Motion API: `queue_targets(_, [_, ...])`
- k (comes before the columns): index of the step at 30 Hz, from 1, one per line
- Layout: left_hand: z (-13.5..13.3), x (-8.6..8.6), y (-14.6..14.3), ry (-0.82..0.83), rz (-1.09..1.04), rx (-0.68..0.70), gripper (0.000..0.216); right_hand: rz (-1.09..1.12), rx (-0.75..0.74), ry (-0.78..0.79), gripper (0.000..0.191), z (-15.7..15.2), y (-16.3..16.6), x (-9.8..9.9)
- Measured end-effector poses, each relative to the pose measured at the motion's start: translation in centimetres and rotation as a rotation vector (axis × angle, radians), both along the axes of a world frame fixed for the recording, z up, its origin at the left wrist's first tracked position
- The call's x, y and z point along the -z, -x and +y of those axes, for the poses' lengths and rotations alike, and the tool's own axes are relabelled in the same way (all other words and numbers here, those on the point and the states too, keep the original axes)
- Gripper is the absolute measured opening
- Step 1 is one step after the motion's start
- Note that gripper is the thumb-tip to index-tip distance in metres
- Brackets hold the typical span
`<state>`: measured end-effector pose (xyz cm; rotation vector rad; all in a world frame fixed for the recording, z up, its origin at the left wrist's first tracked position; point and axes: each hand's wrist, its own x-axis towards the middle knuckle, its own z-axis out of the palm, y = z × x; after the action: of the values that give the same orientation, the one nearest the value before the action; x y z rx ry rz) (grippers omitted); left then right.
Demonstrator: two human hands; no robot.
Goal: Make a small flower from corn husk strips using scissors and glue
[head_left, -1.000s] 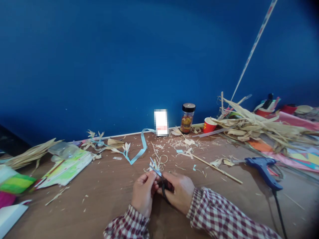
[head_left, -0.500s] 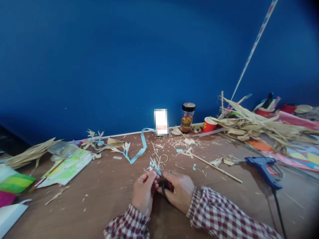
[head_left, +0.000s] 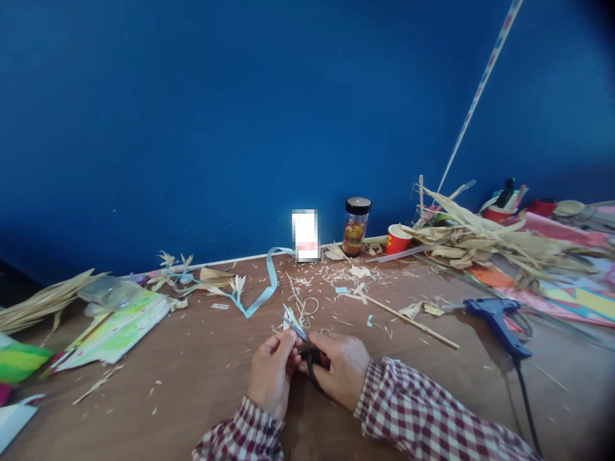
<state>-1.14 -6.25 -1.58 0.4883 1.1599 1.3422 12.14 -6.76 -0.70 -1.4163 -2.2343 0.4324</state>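
In the head view my right hand (head_left: pixel 342 366) is closed round the dark handles of a pair of scissors (head_left: pixel 313 358). Its blades point up and to the left, across a small white petal-like piece (head_left: pixel 289 318). My left hand (head_left: pixel 271 368) pinches that pale piece by its lower end, thumb against fingers, just left of the blades. The fingertips of both hands are close together, and part of the piece is hidden behind them. Beyond the hands lies a white flower (head_left: pixel 237 285) on a light blue ribbon stem (head_left: pixel 259 301).
A blue glue gun (head_left: pixel 500 323) with its cord lies at right, near a thin stick (head_left: pixel 413 321). Dried husks (head_left: pixel 475 240), a red paper cup (head_left: pixel 398 239) and a jar (head_left: pixel 355 230) stand along the back. Pale scraps litter the table (head_left: pixel 192 397); painted paper (head_left: pixel 115 333) lies left.
The whole scene has shifted slightly left in the view as the head turned. Both hands keep their hold, and the scissors stay at the white piece.
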Motion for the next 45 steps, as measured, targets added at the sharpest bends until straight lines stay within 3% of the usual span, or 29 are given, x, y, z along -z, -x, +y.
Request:
queue_targets(13, [0.0, -0.1, 0.0, 0.003, 0.013, 0.004, 0.015, -0.022, 0.01, 0.026, 0.023, 0.0, 0.1, -0.1])
queue_targets(18, [0.4, -0.7, 0.5, 0.019, 0.021, -0.081, 0.017, 0.073, 0.101, 0.087, 0.049, 0.7, -0.6, 0.0])
queue_targets(23, [0.5, -1.0, 0.7, 0.031, 0.035, -0.089, 0.019, 0.017, 0.255, 0.012, 0.027, 2.6, -3.3, -0.1])
queue_targets(26, [0.3, -0.9, 0.5, 0.028, 0.053, -0.074, 0.022, -0.054, 0.201, -0.029, 0.021, 3.7, -5.2, -0.5])
queue_targets(29, [0.3, -1.0, 0.3, 0.026, 0.069, -0.065, 0.024, -0.095, 0.146, 0.015, 0.027, 4.3, -6.2, -0.9])
queue_targets(32, [0.3, -0.9, 0.3, 0.035, 0.08, -0.058, 0.026, -0.168, 0.213, 0.077, 0.035, 4.5, -6.2, -1.3])
queue_targets(38, [0.2, -0.5, 0.3, 0.021, 0.127, -0.034, 0.027, -0.42, 0.223, 0.064, 0.02, 4.1, -5.3, -2.1])
queue_targets(45, [0.0, -0.1, 0.0, -0.048, 0.175, 0.036, 0.024, -0.329, 0.177, -0.053, 0.019, 4.1, -5.9, -1.3])
